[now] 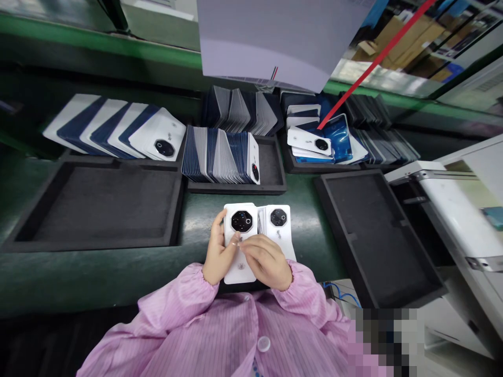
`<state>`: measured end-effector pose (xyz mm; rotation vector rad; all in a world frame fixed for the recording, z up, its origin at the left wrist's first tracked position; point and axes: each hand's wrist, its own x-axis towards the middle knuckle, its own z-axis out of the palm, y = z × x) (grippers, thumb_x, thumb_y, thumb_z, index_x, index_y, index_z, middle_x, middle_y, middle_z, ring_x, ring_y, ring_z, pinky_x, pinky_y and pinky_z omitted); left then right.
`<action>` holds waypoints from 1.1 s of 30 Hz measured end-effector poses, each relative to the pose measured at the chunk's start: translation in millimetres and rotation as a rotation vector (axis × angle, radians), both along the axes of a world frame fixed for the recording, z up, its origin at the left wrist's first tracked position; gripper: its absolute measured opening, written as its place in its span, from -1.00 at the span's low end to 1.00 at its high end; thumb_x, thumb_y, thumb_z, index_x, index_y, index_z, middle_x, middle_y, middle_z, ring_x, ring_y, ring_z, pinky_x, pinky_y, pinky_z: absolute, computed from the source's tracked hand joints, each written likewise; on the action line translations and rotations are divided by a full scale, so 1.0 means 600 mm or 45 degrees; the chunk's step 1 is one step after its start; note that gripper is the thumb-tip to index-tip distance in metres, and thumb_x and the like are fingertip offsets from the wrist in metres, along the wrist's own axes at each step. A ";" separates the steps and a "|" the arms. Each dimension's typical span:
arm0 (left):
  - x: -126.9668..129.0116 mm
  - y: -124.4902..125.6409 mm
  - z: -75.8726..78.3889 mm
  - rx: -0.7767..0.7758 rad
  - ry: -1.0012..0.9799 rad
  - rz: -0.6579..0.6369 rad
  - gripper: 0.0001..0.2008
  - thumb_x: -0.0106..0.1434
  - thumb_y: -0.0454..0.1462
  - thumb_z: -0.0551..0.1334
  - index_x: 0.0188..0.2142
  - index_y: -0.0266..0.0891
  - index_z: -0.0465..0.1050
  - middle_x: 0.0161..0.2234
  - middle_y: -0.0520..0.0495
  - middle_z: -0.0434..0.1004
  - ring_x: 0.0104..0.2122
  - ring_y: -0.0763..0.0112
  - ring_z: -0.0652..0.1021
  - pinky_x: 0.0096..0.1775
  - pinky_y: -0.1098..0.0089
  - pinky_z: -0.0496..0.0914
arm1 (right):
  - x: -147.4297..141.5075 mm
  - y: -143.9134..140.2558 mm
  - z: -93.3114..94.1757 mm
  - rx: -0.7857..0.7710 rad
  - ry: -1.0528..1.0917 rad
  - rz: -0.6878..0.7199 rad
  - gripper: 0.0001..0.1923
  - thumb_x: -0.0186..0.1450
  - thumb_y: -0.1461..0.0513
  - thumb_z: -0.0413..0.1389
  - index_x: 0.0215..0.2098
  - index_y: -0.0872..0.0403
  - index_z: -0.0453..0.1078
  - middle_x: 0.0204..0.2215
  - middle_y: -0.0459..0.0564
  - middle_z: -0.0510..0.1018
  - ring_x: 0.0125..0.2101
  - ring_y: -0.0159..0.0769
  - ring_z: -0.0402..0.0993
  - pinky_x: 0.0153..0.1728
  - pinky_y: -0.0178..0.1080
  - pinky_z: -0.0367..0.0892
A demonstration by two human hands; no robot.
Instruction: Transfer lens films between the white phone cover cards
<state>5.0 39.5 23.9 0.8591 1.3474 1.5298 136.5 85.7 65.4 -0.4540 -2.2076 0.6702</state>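
On my far left lies an empty black tray, with fanned white back covers behind it. At centre, my left hand curls around the left edge of a white phone back cover, long axis pointing away from me. My right hand lies over its lower half, fingers bent, touching it. A second cover sits just right.

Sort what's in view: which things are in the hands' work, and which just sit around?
In hand:
left hand holding white cover
right hand on that cover
second cover beside it

Lying about:
empty left tray
empty right tray
upright stack of covers
fanned covers
white machine
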 end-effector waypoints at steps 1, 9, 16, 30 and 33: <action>0.000 0.000 0.000 0.000 0.000 -0.002 -0.40 0.29 -0.17 0.17 0.24 -0.12 -0.05 -0.12 -0.13 0.46 -0.17 0.33 0.53 -0.05 0.24 0.43 | 0.000 0.000 0.000 -0.002 0.001 -0.002 -0.67 0.26 0.47 0.03 -0.06 0.08 0.35 -0.26 0.09 0.57 -0.21 -0.23 0.49 -0.25 -0.13 0.50; 0.002 -0.001 0.000 0.005 -0.025 0.008 -0.40 0.28 -0.17 0.18 0.24 -0.12 -0.04 -0.11 -0.13 0.46 -0.17 0.32 0.53 -0.04 0.23 0.42 | -0.002 -0.001 0.002 0.006 -0.001 0.003 -0.67 0.27 0.46 0.01 -0.06 0.05 0.34 -0.24 0.07 0.57 -0.23 -0.24 0.50 -0.27 -0.13 0.51; 0.001 -0.004 0.000 0.023 0.001 0.010 -0.41 0.29 -0.17 0.18 0.23 -0.11 -0.03 -0.01 -0.18 0.43 -0.07 0.28 0.51 0.02 0.19 0.39 | -0.002 0.000 0.004 0.000 0.016 0.012 -0.68 0.27 0.46 0.00 -0.07 0.06 0.35 -0.24 0.09 0.58 -0.20 -0.24 0.50 -0.24 -0.14 0.51; 0.001 -0.003 -0.002 0.021 0.015 0.008 -0.38 0.27 -0.18 0.19 0.25 -0.11 -0.03 -0.06 -0.15 0.45 -0.11 0.29 0.53 0.00 0.20 0.41 | 0.000 0.000 0.003 -0.008 0.006 -0.001 -0.67 0.27 0.45 -0.01 -0.07 0.05 0.36 -0.23 0.08 0.57 -0.20 -0.23 0.50 -0.24 -0.12 0.51; 0.000 -0.004 0.000 0.007 0.034 0.008 -0.39 0.28 -0.18 0.17 0.25 -0.12 -0.04 -0.08 -0.15 0.46 -0.12 0.28 0.54 -0.02 0.19 0.42 | 0.001 0.000 0.000 -0.010 0.000 -0.011 -0.68 0.28 0.43 -0.01 -0.07 0.04 0.37 -0.23 0.07 0.57 -0.20 -0.24 0.51 -0.24 -0.12 0.51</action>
